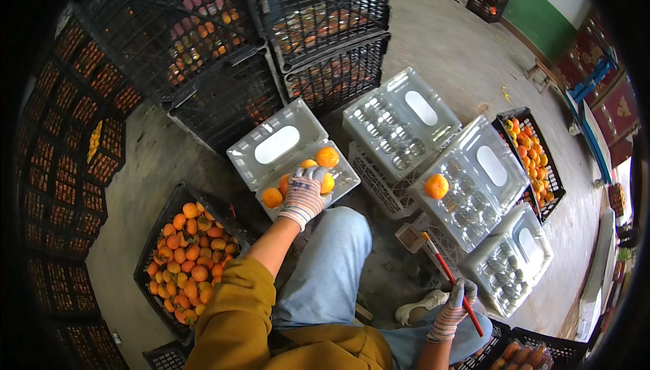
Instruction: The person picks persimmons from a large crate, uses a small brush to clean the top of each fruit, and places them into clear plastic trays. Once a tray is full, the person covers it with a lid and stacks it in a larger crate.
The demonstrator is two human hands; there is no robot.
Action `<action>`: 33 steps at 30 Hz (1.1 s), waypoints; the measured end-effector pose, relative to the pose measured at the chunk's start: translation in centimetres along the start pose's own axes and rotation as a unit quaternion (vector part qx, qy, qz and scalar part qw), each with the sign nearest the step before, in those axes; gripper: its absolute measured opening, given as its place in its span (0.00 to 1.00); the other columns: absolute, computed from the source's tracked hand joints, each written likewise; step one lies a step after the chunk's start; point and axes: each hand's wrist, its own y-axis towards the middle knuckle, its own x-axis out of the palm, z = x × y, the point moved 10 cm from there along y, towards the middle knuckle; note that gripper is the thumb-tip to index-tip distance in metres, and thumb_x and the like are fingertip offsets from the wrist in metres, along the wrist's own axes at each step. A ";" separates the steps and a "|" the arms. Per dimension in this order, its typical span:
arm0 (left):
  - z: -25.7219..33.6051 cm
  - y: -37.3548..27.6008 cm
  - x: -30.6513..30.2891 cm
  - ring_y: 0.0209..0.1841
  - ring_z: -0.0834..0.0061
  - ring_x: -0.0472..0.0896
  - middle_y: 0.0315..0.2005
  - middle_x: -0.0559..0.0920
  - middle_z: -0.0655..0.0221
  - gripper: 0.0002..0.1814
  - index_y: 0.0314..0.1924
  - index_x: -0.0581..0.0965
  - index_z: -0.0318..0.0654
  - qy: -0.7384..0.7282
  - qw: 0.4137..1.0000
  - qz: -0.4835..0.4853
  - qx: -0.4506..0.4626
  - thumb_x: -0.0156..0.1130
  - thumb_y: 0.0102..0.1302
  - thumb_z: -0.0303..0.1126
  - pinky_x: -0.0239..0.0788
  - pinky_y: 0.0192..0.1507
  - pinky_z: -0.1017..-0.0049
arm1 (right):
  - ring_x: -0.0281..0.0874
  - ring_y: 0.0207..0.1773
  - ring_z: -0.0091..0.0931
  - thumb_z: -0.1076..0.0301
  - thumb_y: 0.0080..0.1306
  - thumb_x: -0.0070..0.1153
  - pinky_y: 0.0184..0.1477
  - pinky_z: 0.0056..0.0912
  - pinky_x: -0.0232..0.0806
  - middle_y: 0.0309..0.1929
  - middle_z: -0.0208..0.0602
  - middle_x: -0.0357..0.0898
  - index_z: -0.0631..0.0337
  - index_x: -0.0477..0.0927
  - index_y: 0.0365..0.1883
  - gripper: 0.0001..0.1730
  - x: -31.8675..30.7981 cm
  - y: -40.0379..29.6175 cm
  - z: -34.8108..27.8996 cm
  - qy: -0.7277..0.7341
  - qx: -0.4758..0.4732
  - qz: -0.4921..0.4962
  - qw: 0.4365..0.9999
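My left hand (306,195), in a striped knit glove, reaches into an open clear plastic clamshell tray (343,169) and rests over the persimmons there; its fingertips are partly hidden, so whether it grips one does not show. An orange persimmon (327,157) lies just beyond the fingers, another (272,198) at the tray's left end. My right hand (454,309), gloved too, holds a red-handled brush (443,263) with its bristles pointing up and left, near a small box (410,237). A single persimmon (436,186) sits on a stack of clamshell trays (469,182).
A black crate of persimmons (167,207) stands at my left. More clamshell stacks (401,121) are at the right, one on a white crate (378,182). Tall black crates (325,30) rise ahead. Another persimmon crate (556,187) lies right, beyond the stacks.
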 end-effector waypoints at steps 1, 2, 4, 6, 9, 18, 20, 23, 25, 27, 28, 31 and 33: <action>-0.3 -0.5 1.0 0.50 0.59 0.71 0.45 0.74 0.59 0.30 0.52 0.70 0.42 0.028 0.999 -0.022 0.014 0.62 0.49 0.45 0.62 0.52 0.63 | 0.66 0.21 0.19 0.65 0.61 0.51 0.27 0.19 0.60 0.19 0.31 0.71 0.60 0.70 0.27 0.09 0.3 0.0 0.1 0.001 0.006 -0.003 1.000; -0.3 -1.1 1.8 0.50 0.60 0.71 0.45 0.75 0.60 0.30 0.53 0.70 0.41 0.056 0.997 -0.031 0.042 0.61 0.49 0.45 0.62 0.51 0.64 | 0.66 0.20 0.19 0.64 0.61 0.51 0.27 0.19 0.60 0.19 0.31 0.71 0.60 0.71 0.27 0.09 0.6 0.0 0.1 0.002 0.012 -0.007 1.000; -0.8 -2.0 3.9 0.47 0.60 0.73 0.46 0.74 0.59 0.24 0.50 0.71 0.41 0.054 0.996 -0.045 0.054 0.56 0.53 0.42 0.66 0.46 0.64 | 0.66 0.20 0.19 0.64 0.60 0.53 0.25 0.18 0.59 0.19 0.31 0.71 0.61 0.71 0.27 0.10 0.4 0.1 1.0 -0.023 0.006 -0.005 1.000; -1.9 -2.2 7.3 0.48 0.58 0.73 0.49 0.73 0.59 0.24 0.52 0.70 0.39 0.014 0.993 -0.114 0.008 0.55 0.55 0.41 0.65 0.47 0.62 | 0.63 0.23 0.18 0.65 0.61 0.52 0.26 0.19 0.56 0.19 0.27 0.68 0.60 0.70 0.26 0.09 1.6 -0.1 -0.4 -0.048 -0.005 -0.037 0.998; -1.7 -2.3 7.6 0.51 0.57 0.71 0.53 0.71 0.61 0.26 0.54 0.69 0.40 0.050 0.998 -0.033 0.021 0.56 0.56 0.41 0.62 0.52 0.61 | 0.64 0.20 0.19 0.62 0.62 0.53 0.26 0.20 0.58 0.18 0.30 0.69 0.59 0.70 0.30 0.10 1.7 -0.7 1.1 -0.039 -0.022 -0.040 0.998; -25.9 -21.8 -4.9 0.43 0.55 0.74 0.38 0.77 0.53 0.16 0.39 0.75 0.38 -0.093 0.876 0.231 -0.413 0.60 0.55 0.42 0.65 0.46 0.61 | 0.70 0.22 0.19 0.62 0.61 0.56 0.25 0.17 0.64 0.25 0.29 0.74 0.57 0.72 0.33 0.10 -0.9 -0.7 7.7 -0.109 0.029 -0.018 0.993; -33.8 -26.8 -0.5 0.46 0.58 0.75 0.48 0.75 0.53 0.26 0.51 0.70 0.40 0.032 0.843 0.042 -0.535 0.58 0.58 0.49 0.66 0.49 0.64 | 0.69 0.21 0.19 0.62 0.62 0.55 0.24 0.16 0.63 0.25 0.29 0.75 0.57 0.73 0.33 0.09 -0.2 -1.0 8.0 -0.140 0.027 -0.016 0.990; -36.5 -27.2 -0.1 0.51 0.60 0.73 0.52 0.72 0.54 0.29 0.56 0.66 0.40 0.029 0.817 -0.038 -0.574 0.55 0.60 0.50 0.65 0.52 0.66 | 0.70 0.21 0.18 0.64 0.63 0.53 0.24 0.15 0.64 0.26 0.30 0.77 0.57 0.75 0.34 0.07 0.5 -1.2 8.0 -0.194 0.010 -0.022 0.981; -37.1 -25.7 2.1 0.53 0.61 0.72 0.55 0.69 0.55 0.32 0.61 0.61 0.42 0.028 0.793 -0.206 -0.573 0.54 0.61 0.49 0.65 0.53 0.65 | 0.74 0.25 0.18 0.68 0.63 0.53 0.26 0.16 0.68 0.29 0.32 0.79 0.58 0.76 0.38 0.07 -0.1 -0.8 8.2 -0.162 -0.004 -0.032 0.986; -37.6 -24.5 4.3 0.60 0.64 0.65 0.62 0.60 0.56 0.41 0.67 0.51 0.46 0.071 0.796 -0.275 -0.534 0.58 0.58 0.47 0.63 0.54 0.64 | 0.66 0.15 0.16 0.62 0.63 0.54 0.16 0.16 0.58 0.19 0.30 0.76 0.58 0.74 0.28 0.09 -0.5 -0.5 8.9 -0.205 -0.012 -0.016 0.979; -37.5 -24.0 4.6 0.61 0.63 0.64 0.63 0.58 0.57 0.43 0.66 0.51 0.45 0.089 0.792 -0.300 -0.524 0.62 0.55 0.45 0.63 0.55 0.64 | 0.65 0.15 0.16 0.63 0.63 0.54 0.17 0.16 0.58 0.19 0.30 0.75 0.58 0.74 0.28 0.09 -0.6 -0.5 9.1 -0.192 0.007 -0.019 0.981; -37.7 -22.9 4.8 0.62 0.62 0.62 0.65 0.55 0.59 0.52 0.66 0.52 0.43 0.130 0.796 -0.342 -0.481 0.72 0.44 0.40 0.61 0.57 0.64 | 0.64 0.16 0.16 0.62 0.62 0.54 0.19 0.16 0.58 0.17 0.29 0.74 0.57 0.73 0.26 0.10 0.6 -1.3 7.8 -0.171 0.008 -0.039 0.985; -38.0 -22.5 5.0 0.62 0.63 0.62 0.64 0.56 0.60 0.53 0.65 0.53 0.40 0.162 0.805 -0.350 -0.451 0.73 0.42 0.40 0.60 0.57 0.64 | 0.64 0.17 0.16 0.62 0.62 0.55 0.20 0.17 0.58 0.17 0.28 0.73 0.57 0.72 0.26 0.10 0.9 -1.6 7.3 -0.165 0.010 -0.040 0.985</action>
